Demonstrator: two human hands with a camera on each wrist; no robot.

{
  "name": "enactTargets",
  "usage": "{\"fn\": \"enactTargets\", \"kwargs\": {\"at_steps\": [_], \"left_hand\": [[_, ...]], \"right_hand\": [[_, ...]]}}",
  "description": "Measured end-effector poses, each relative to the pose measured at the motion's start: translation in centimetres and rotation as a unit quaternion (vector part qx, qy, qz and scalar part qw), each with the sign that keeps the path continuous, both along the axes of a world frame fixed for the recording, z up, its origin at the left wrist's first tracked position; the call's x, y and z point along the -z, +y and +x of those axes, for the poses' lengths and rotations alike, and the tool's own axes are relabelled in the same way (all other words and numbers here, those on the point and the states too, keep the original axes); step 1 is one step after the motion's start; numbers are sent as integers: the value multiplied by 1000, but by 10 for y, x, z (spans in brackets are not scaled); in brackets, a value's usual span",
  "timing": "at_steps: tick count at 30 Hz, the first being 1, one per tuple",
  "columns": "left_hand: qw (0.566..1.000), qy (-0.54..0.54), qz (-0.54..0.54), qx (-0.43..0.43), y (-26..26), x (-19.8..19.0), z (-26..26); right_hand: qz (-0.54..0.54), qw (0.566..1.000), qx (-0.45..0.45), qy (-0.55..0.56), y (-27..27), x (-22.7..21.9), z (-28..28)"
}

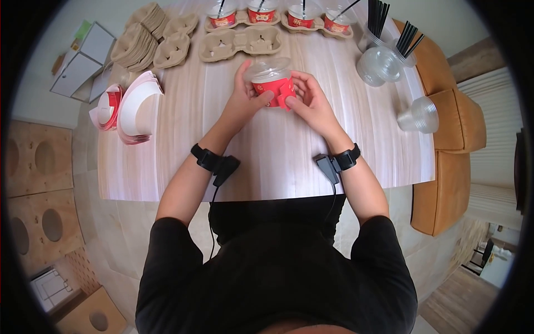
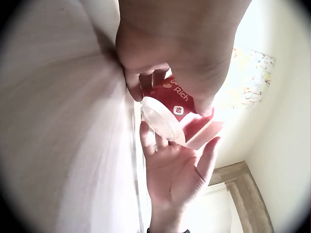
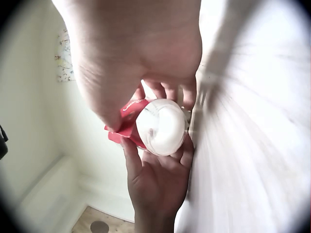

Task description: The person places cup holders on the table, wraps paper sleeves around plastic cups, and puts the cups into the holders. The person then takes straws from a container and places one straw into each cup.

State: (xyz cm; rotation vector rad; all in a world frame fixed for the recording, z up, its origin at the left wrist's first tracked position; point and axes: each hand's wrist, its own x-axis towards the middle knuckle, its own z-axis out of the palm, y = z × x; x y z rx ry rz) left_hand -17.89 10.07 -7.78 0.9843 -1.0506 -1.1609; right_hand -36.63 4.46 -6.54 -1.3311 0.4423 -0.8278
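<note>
A clear plastic cup is held between both hands over the table, a red printed paper sleeve wrapped about it. My left hand grips the cup from the left, its thumb on the sleeve's front. From the other side my right hand pinches the sleeve's loose end, which stands out from the cup, between thumb and fingers. In the left wrist view the red sleeve shows "Rich" lettering. The right wrist view shows the cup's round, pale end between the two hands.
Lidded cups with straws stand in cardboard carriers at the back. Before them lies another carrier. Carrier stacks and flat paper sleeves are at left. Black straws, clear lids and stacked clear cups are at right.
</note>
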Motion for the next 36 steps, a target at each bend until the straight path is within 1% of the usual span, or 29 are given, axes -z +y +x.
{"fn": "enactTargets", "kwargs": {"at_steps": [1,2,3,5,6,7,8,9,11,15,17,21,24,26,27,29,30,32,34,36], "left_hand": [[1000,-14,2,14,0,0,0],[999,-27,4,27,1,1,0],[999,-27,5,26,2,-2,-1],[997,-70,43,4,3,-9,-3],[997,-69,44,4,4,-9,-3],[998,-45,41,13,3,-9,-2],[999,-21,39,22,3,-8,-2],[999,-20,40,21,2,-7,-1],[999,-16,24,22,0,-2,-2],[999,-8,38,0,-2,1,-7],[999,-34,11,-4,-5,8,-7],[999,-41,5,-17,-6,14,-10],[999,-29,-8,-26,-5,14,-13],[998,14,-14,-60,-3,10,-18],[998,15,-15,-60,-2,10,-20],[994,46,-24,-95,-2,9,-23],[994,46,-24,-95,-2,11,-22],[999,-12,-23,-47,-2,14,-20],[999,-1,-23,-49,0,10,-20],[998,11,-23,-52,1,9,-19]], "right_hand": [[0,1000,0,0,1,0,1],[5,1000,19,3,3,0,3],[11,999,38,6,5,1,4],[0,999,49,6,1,6,5],[-12,998,61,6,1,8,5],[-11,998,60,6,1,9,5],[-37,996,74,28,1,9,5],[-62,993,88,50,1,9,6],[-63,992,92,50,3,9,7],[-58,991,109,56,4,8,9],[-60,991,109,58,3,9,9],[-74,990,105,63,5,7,9],[-79,988,118,68,5,7,10],[-82,987,128,55,3,9,10],[-85,986,138,41,2,10,11],[-76,986,144,31,2,9,10],[-66,986,151,21,3,8,10],[-74,986,148,31,4,7,9],[-83,985,144,40,5,6,8],[-76,989,115,46,5,6,7]]}}
